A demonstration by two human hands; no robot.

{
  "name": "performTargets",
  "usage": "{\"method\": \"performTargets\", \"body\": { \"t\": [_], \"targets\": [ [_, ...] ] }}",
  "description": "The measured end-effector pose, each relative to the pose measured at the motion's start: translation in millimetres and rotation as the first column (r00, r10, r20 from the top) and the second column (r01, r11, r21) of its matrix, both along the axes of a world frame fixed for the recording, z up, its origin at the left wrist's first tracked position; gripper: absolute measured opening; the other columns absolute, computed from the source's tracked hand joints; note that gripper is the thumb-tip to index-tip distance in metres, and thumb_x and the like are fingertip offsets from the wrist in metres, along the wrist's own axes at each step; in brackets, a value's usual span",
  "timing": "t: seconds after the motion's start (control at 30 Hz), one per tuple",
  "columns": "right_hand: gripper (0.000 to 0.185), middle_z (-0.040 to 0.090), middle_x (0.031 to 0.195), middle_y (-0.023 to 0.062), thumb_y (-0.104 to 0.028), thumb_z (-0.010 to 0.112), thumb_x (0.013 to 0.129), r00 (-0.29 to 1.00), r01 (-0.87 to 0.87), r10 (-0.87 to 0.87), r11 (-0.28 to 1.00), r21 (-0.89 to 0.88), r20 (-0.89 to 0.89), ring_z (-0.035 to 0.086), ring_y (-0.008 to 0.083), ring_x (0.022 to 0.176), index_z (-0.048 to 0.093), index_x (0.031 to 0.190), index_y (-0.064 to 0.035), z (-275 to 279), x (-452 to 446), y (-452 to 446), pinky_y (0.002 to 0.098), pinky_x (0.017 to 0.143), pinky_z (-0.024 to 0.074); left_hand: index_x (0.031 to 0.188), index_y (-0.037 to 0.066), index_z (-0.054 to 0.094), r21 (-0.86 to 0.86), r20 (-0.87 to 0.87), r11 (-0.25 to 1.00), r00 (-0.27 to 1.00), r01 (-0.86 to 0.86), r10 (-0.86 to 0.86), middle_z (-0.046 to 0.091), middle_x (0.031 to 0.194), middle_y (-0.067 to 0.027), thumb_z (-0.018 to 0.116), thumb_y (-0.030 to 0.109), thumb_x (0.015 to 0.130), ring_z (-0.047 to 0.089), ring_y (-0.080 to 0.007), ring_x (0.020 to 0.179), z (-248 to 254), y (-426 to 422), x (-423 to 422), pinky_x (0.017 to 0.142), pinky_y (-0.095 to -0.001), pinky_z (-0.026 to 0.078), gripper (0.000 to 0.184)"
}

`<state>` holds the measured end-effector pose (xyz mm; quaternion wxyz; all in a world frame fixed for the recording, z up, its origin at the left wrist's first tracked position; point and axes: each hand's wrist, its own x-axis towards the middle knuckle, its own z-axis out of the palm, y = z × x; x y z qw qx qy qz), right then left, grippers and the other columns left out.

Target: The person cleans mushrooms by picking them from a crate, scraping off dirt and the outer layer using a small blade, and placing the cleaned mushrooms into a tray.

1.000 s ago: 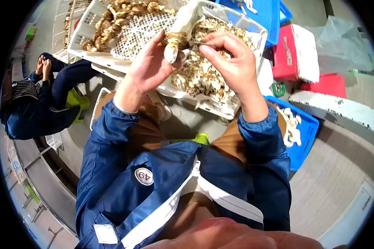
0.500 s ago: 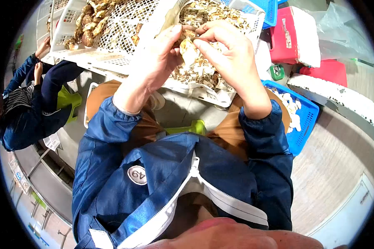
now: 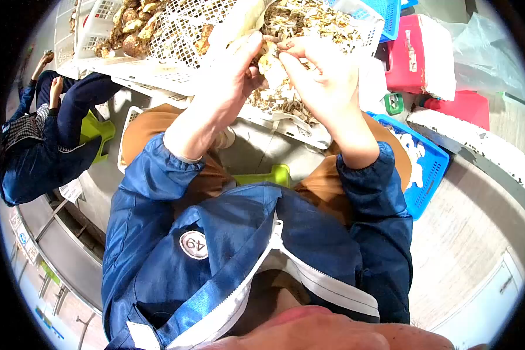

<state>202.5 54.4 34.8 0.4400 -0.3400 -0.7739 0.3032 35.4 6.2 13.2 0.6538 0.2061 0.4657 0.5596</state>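
My left hand (image 3: 230, 79) holds a brown and cream mushroom (image 3: 272, 69) between its thumb and fingers. Close against the mushroom's right side is my right hand (image 3: 323, 73), its thumb and forefinger pinched on something small and dark that I cannot make out. Both hands are over a white crate lined with plastic, full of mushroom scraps (image 3: 288, 102). To the left, a white lattice crate (image 3: 178, 35) bears whole brown mushrooms (image 3: 135, 45) on its far side. Glare washes out parts of both hands.
A blue basket (image 3: 431, 169) with pale mushroom pieces stands by my right knee. Beyond it are a red and white box (image 3: 411, 55), a small green object (image 3: 393, 103) and a white ledge (image 3: 472, 140). A co-worker (image 3: 46, 128) sits at the left near a green stool (image 3: 99, 131).
The view has shifted, so the crates sit higher in the picture. My hands have risen with the mushroom still held. The co-worker's hands have moved apart, one now raised toward the crates.
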Motion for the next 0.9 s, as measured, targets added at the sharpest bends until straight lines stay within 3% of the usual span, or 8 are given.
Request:
{"method": "performTargets", "body": {
  "t": [0.1,0.2,0.33,0.43,0.53,0.63,0.8,0.9],
  "targets": [
    [0.011,0.070,0.084,0.0124,-0.010,0.069,0.082,0.998,-0.029,0.016,0.974,-0.226,-0.057,0.069,0.0241,0.077,0.070,0.090,-0.0018,2.6,4.9,0.4,0.0326,0.069,0.0537,0.117,0.009,0.061,0.018,0.035,1.000,0.999,0.017,-0.018,0.062,0.100,0.0028,0.063,0.030,0.097,0.057,-0.0056,0.083,11.0,0.1,-0.5,0.071,-0.0241,0.049,0.029],
    [0.013,0.070,0.082,0.0054,-0.012,0.072,0.085,0.983,-0.115,0.037,0.892,-0.437,-0.181,0.065,0.0111,0.079,0.070,0.090,-0.0006,5.5,11.6,5.9,0.0269,0.071,0.0517,0.128,-0.003,0.052,0.068,-0.030,0.993,0.995,0.098,-0.096,0.062,0.108,-0.0096,0.067,0.022,0.091,0.063,-0.0198,0.087,20.3,2.0,-5.7,0.076,-0.0302,0.053,0.047],
    [0.014,0.069,0.082,0.0010,-0.015,0.073,0.088,0.920,-0.304,0.053,0.721,-0.622,-0.387,0.061,0.0069,0.078,0.070,0.091,-0.0012,4.7,20.4,12.1,0.0234,0.072,0.0498,0.134,0.000,0.045,0.020,0.030,0.959,0.959,0.281,-0.282,0.060,0.111,-0.0128,0.062,0.023,0.089,0.061,-0.0193,0.093,25.7,2.5,-14.2,0.077,-0.0316,0.052,0.054],
    [0.015,0.069,0.082,0.0015,-0.017,0.073,0.088,0.905,-0.341,0.070,0.706,-0.620,-0.419,0.060,0.0058,0.077,0.069,0.088,-0.0018,2.2,25.2,15.8,0.0234,0.069,0.0486,0.133,-0.001,0.043,0.013,0.049,0.930,0.929,0.366,-0.366,0.060,0.110,-0.0153,0.061,0.018,0.087,0.063,-0.0206,0.089,22.3,4.7,-19.4,0.075,-0.0298,0.054,0.053],
    [0.014,0.067,0.081,0.0040,-0.018,0.073,0.085,0.999,0.006,-0.028,0.841,-0.541,-0.032,0.063,0.0114,0.075,0.069,0.086,-0.0040,-11.1,32.4,22.7,0.0281,0.069,0.0501,0.122,-0.004,0.054,0.049,0.243,0.959,0.928,0.278,-0.282,0.064,0.105,-0.0144,0.061,0.011,0.088,0.065,-0.0227,0.089,23.5,4.1,-14.8,0.077,-0.0327,0.054,0.038],
    [0.011,0.062,0.079,0.0041,-0.011,0.074,0.083,0.955,0.172,-0.170,0.985,0.014,0.244,0.060,0.0148,0.075,0.067,0.084,-0.0020,-9.0,32.1,24.1,0.0274,0.067,0.0472,0.121,-0.002,0.057,-0.027,0.359,0.972,0.910,0.235,-0.210,0.065,0.105,-0.0141,0.060,0.015,0.092,0.065,-0.0229,0.087,20.8,4.1,-14.7,0.076,-0.0329,0.055,0.034],
    [0.013,0.061,0.086,0.0078,-0.009,0.075,0.078,0.986,0.038,-0.034,0.999,-0.017,0.165,0.062,0.0219,0.079,0.065,0.080,-0.0023,7.4,21.8,8.6,0.0318,0.071,0.0488,0.116,-0.001,0.060,-0.201,0.329,0.978,0.944,0.052,0.017,0.065,0.101,-0.0124,0.053,0.023,0.099,0.062,-0.0211,0.082,11.2,1.6,-5.3,0.074,-0.0318,0.054,0.031],
    [0.012,0.061,0.090,0.0125,-0.016,0.068,0.081,0.993,-0.098,0.093,0.992,0.083,0.069,0.063,0.0327,0.083,0.064,0.081,-0.0040,-4.6,14.6,10.1,0.0416,0.074,0.0506,0.118,-0.001,0.059,-0.100,0.341,0.987,0.937,0.123,-0.082,0.063,0.105,-0.0136,0.056,0.033,0.097,0.060,-0.0218,0.097,-1.7,0.0,-11.0,0.087,-0.0346,0.052,0.040]
  ]
}}
